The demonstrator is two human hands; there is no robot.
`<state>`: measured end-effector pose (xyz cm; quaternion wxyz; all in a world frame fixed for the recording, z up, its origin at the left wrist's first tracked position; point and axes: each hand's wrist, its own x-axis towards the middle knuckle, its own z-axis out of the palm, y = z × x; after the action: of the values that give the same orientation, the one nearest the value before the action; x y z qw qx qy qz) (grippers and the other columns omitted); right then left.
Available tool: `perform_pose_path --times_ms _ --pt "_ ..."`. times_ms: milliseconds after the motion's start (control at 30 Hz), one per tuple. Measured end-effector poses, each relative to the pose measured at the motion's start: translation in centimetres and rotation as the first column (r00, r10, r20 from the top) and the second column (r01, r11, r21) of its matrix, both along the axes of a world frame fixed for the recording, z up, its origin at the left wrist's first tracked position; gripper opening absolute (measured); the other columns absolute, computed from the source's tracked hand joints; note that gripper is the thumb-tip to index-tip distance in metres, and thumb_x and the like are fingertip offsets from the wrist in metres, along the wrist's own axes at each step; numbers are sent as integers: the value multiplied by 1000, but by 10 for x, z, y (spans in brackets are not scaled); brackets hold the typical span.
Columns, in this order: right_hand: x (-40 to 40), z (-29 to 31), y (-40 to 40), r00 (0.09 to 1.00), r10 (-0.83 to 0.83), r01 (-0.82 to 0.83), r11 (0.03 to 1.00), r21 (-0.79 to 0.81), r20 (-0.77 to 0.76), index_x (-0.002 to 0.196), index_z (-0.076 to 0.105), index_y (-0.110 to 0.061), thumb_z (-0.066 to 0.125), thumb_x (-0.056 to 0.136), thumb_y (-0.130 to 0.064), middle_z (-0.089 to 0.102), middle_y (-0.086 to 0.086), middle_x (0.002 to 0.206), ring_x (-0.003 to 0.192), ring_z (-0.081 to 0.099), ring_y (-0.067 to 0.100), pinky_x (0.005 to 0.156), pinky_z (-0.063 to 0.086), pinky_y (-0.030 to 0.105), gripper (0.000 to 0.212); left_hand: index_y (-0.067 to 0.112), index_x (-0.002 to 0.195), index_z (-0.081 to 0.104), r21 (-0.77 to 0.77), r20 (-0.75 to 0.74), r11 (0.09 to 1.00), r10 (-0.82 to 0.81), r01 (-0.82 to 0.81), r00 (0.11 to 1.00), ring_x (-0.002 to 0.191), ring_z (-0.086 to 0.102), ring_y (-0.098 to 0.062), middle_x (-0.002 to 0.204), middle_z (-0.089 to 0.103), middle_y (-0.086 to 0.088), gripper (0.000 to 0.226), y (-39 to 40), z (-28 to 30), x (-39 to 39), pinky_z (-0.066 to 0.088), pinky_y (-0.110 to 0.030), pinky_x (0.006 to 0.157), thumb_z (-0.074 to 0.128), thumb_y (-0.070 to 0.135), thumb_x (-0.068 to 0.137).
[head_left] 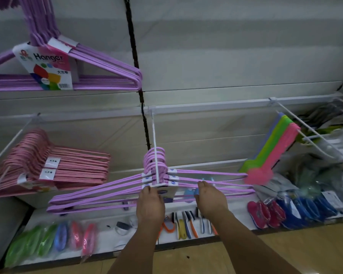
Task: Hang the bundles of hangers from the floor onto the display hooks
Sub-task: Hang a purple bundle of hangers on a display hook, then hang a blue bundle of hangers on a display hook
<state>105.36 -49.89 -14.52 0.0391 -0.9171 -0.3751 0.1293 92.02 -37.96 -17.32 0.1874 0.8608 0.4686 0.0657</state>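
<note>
Purple hanger bundle [63, 76] at upper left runs off the left and top edges. Left hand [150, 204] and right hand [211, 196] hide their own fingertips. Bagged goods [323, 175] at right are blurred, unidentifiable.

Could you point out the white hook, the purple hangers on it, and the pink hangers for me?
white hook [154, 139], head view, bare rod above the hangers.
purple hangers [99, 191], head view, left sloping arms.
pink hangers [81, 165], head view, middle of the stack.
</note>
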Motion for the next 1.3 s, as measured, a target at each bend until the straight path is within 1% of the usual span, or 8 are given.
perform_pose_path --times_ms 100,333,467,667,867,1000,1167,1300 --pt "7 4 -50 999 -36 36 999 31 -4 141 36 -14 41 100 -35 50 4 138 122 51 22 99 42 31 46 18 138 40 -22 -19 998 -55 54 998 122 43 -22 136 45 -6 41 -39 9 10 39 -32 100 40 29 99" --pt "23 13 -197 975 -222 221 975 41 20 135 42 -13 31 101 -46 52 5 133 118 52 21 92 42 29 49 17 142 36 -63 -26 952 -302 300 953 128 39 -22 142 41 -6 44 -147 28 54 36 -33 104 35 34 101" --pt "30 17 -301 907 -420 419 906 48 8 141 37 -13 26 100 -50 49 8 139 120 52 24 94 44 32 56 13 144 33 -77 -29 879 -473 470 881 135 34 -24 148 37 -8 49 -228 38 93 29 -31 108 33 37 102" --pt "33 32 -430 775 -630 632 774 -35 51 138 39 -12 25 100 -51 52 8 134 117 53 26 93 42 34 55 13 146 32 -121 -5 724 -684 679 729 140 28 -25 152 32 -9 52 -340 45 142 27 -37 113 33 40 101" --pt "30 38 -529 587 -806 809 587 -27 72 131 44 -13 28 100 -52 54 8 131 118 53 28 92 42 36 52 15 135 44 -98 -7 543 -838 834 545 128 41 -27 140 47 -9 46 -433 49 192 34 -42 106 34 42 100" --pt "30 37 -570 427 -903 904 428 -4 35 122 49 -15 29 99 -54 57 5 126 114 56 26 88 42 37 50 12 137 43 -75 -8 419 -908 905 419 130 40 -26 141 45 -9 49 -482 50 222 35 -39 105 35 42 100" --pt "37 37 -609 240 -971 970 240 21 1 121 51 -15 30 98 -54 58 6 124 113 55 27 87 41 36 49 13 145 33 -122 -3 259 -965 958 261 137 33 -25 149 36 -9 55 -527 49 268 30 -40 111 33 44 100" --pt "49 40 -630 117 -993 993 116 35 -22 128 49 -15 28 99 -51 56 8 129 116 54 28 87 41 36 50 14 146 33 -123 10 164 -986 979 166 138 32 -25 150 36 -8 56 -557 49 302 29 -42 112 33 46 100"
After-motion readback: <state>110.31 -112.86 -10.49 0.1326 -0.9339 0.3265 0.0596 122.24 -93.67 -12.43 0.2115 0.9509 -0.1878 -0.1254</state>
